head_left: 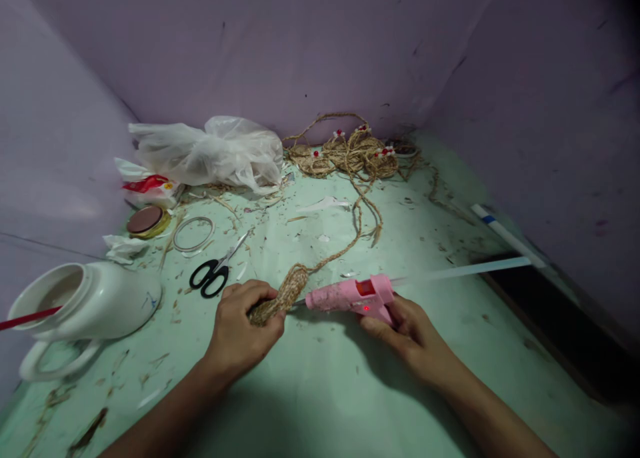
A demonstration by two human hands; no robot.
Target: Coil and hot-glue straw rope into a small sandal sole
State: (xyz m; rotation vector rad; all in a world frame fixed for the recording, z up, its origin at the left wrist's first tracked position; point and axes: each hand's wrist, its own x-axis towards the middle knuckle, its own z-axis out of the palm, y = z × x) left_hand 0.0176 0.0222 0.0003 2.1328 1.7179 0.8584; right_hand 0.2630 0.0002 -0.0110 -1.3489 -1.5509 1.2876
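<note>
My left hand [250,321] is closed around a coiled piece of braided straw-coloured rope [286,290]. From its upper end a single strand runs back across the table to a pile of the same rope [350,155], which carries small red and white beads. In my right hand [403,331] is a pink hot glue gun [345,297], its red light lit and a long clear glue stick [465,270] poking out behind. The gun's nozzle points left, close beside the coiled rope; whether they touch I cannot tell. Black-handled scissors [217,271] lie open just beyond my left hand.
A white jug [110,295] lies on its side at left, a red stick in its mouth. Behind it are a clear ring [194,234], a round tin [149,221], a red-white packet [155,186] and a plastic bag [220,151]. Walls enclose the table; a dark panel [555,325] is at right.
</note>
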